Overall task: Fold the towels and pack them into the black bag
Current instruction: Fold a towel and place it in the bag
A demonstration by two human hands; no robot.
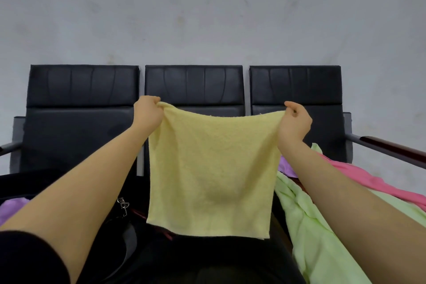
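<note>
Yellow towel (211,168) hung spread across centre, blocking reach ahead; green towel (306,226) heaped right; black bag (119,226) lay low left.

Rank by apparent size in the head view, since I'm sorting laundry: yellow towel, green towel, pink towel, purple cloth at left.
1. yellow towel
2. green towel, partly hidden, so unsure
3. pink towel
4. purple cloth

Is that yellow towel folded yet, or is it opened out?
Opened out. The yellow towel hangs flat as one sheet, its top corners pinched by the left hand and right hand.
</note>
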